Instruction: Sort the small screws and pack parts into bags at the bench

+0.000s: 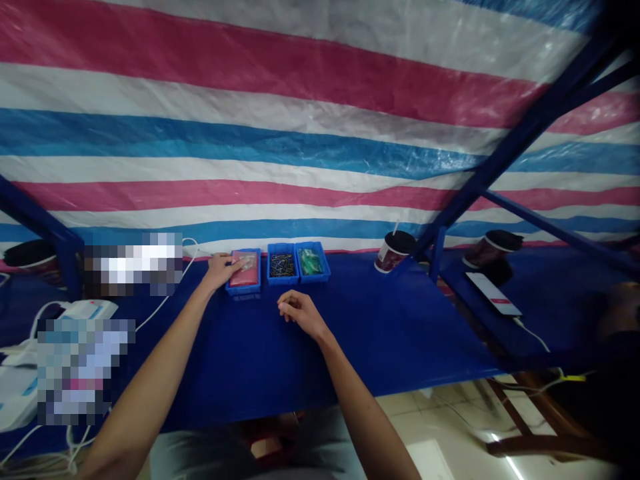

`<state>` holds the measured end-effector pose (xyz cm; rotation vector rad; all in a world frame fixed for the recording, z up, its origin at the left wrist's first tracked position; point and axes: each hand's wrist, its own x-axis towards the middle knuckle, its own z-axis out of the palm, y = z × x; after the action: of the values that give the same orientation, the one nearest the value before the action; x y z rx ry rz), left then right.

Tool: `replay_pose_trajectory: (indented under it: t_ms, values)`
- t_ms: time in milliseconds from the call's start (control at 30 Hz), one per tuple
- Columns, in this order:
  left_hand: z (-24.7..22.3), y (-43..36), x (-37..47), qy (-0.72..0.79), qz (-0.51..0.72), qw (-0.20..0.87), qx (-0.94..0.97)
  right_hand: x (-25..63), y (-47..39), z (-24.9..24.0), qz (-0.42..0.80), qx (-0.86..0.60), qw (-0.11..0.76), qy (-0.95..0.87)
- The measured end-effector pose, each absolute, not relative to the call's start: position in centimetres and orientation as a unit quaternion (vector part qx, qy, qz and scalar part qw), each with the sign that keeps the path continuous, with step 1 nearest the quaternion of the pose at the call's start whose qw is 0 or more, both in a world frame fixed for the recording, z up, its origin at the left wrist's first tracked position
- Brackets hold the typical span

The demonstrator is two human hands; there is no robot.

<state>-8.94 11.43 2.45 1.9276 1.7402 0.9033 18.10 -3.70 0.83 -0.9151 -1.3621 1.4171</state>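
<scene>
My left hand point(223, 270) reaches over the left edge of a small blue tray holding a flat pink-red item point(244, 273). Its fingers are apart, and one fingertip touches a small clear plastic packet point(249, 261) on top. My right hand point(300, 312) hovers over the table in front of the trays, its fingers curled together; whether anything is between them is hidden. Just beyond it, a second blue tray contains many dark, thin metal screws or nails point(282, 265). A third tray, adjoining on the right, holds green plastic-wrapped pieces point(311, 261).
The blue table point(240, 373) backs onto a striped plastic sheet point(300, 197). A lidded cup with a straw point(393, 253) stands right, by a blue metal frame post point(437, 253). Power strips point(90, 309) and white cables lie left. A phone point(493, 293) rests on the neighbouring table.
</scene>
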Motion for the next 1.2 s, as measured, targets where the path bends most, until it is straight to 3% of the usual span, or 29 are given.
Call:
replay_pose_trajectory:
  t_ms: [100,233,433,767,1100,1200]
  values:
    - [2.3,10.5,-8.1,0.648,0.288,0.128,0.693,18.1,-3.7,0.8,0.577,-0.375,0.469,-0.554]
    - [4.1,8.3,-6.7,0.604,0.330,-0.026,0.725,18.1,-3.6,0.7,0.572,-0.380,0.469,-0.555]
    - [4.0,7.1,-5.0,0.477,0.197,0.027,0.856,18.2,-3.5,0.4,0.551,-0.405,0.476,-0.553]
    - [1.6,9.8,-6.8,0.452,0.234,0.035,0.860,18.2,-3.5,-0.5,0.315,-0.518,0.456,-0.651]
    - [5.2,10.3,-4.3,0.438,0.306,0.039,0.844,18.2,-3.5,-1.3,0.290,-0.522,0.460,-0.658]
    - [6.7,11.9,-2.0,0.432,0.275,0.043,0.858,18.1,-3.6,-1.1,0.279,-0.518,0.459,-0.666]
